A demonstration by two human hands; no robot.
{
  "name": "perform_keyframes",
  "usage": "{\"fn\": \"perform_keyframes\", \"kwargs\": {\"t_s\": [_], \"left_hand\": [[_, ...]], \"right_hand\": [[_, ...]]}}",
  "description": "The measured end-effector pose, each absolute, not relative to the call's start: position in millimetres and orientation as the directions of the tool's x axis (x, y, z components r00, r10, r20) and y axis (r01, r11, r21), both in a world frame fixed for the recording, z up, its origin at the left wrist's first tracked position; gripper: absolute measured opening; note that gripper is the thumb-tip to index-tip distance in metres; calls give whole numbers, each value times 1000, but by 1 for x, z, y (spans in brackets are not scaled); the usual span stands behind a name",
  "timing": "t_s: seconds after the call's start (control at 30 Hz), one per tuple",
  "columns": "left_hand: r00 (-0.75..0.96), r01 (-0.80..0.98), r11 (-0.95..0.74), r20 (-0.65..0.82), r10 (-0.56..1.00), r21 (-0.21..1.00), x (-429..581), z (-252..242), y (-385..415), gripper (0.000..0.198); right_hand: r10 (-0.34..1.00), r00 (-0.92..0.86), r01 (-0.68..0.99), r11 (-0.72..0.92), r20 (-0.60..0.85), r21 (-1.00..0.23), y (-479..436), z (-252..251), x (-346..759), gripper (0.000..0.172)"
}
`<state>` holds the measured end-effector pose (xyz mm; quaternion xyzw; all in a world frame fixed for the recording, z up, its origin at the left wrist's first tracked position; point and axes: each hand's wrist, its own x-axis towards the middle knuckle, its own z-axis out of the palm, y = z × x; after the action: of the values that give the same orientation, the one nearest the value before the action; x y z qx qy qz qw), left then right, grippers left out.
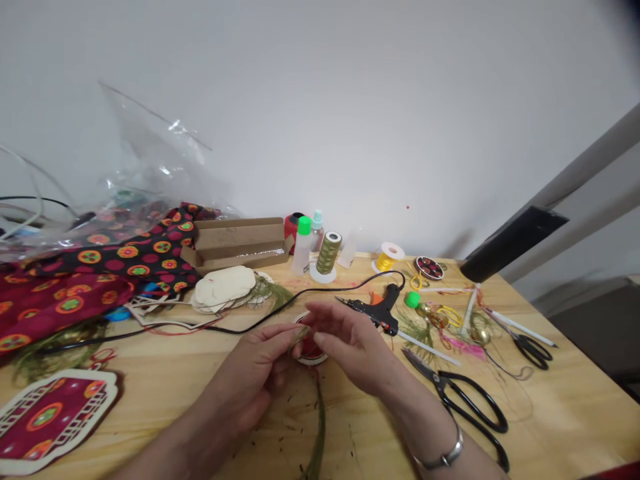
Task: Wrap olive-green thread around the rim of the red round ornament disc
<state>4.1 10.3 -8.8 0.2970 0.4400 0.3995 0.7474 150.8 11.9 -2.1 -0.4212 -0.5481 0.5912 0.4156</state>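
Observation:
My left hand (263, 353) is closed in a pinch, with a small wisp of green thread (300, 335) at its fingertips. Facing it, my right hand (353, 343) curves with its thumb and fingers apart; nothing shows held in it. Between and below both hands lies a round red ornament (311, 359) with a white rim, partly covered by my fingers. From its lower edge a green tassel (319, 427) runs toward the table's near edge. Whether my right fingertips touch the ornament is hidden.
A black glue gun (383, 310) and large black-handled scissors (450, 387) lie to the right. Behind stand a green-capped bottle (301, 250), a green thread spool (329, 255) and a yellow cord spool (387, 257). Patterned fabric (135, 257) and a fabric-faced plaque (55, 420) occupy the left.

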Motion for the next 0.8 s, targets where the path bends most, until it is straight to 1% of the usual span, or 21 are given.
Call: {"fn": "perform_keyframes", "kwargs": {"t_s": [0.13, 0.23, 0.33, 0.43, 0.5, 0.67, 0.73, 0.8], "left_hand": [[268, -347, 479, -404, 875, 806, 5, -6, 10, 12], [234, -356, 451, -389, 891, 818, 7, -4, 8, 7], [240, -371, 440, -373, 896, 818, 8, -3, 7, 7], [231, -388, 433, -369, 900, 814, 9, -3, 6, 8], [223, -390, 429, -369, 902, 814, 9, -3, 6, 9], [180, -345, 404, -362, 915, 847, 10, -5, 6, 6], [166, -317, 402, -367, 915, 859, 9, -6, 5, 8], [166, -312, 429, -396, 903, 848, 8, -6, 5, 10]], "right_hand": [[968, -242, -65, -86, -68, -994, 12, -3, 147, 47], [962, -246, -55, -131, -114, -990, 11, -4, 143, 55], [966, -231, -36, -127, -116, -991, 9, -4, 140, 59], [973, -198, -40, -124, -114, -991, 8, -5, 140, 60], [976, -185, -73, -133, -118, -988, 8, -6, 140, 60], [961, -198, -183, -230, -193, -956, 11, -11, 140, 57], [955, -210, -183, -248, -209, -951, 12, -11, 140, 55], [958, -208, -144, -229, -197, -963, 13, -9, 141, 52]]}}
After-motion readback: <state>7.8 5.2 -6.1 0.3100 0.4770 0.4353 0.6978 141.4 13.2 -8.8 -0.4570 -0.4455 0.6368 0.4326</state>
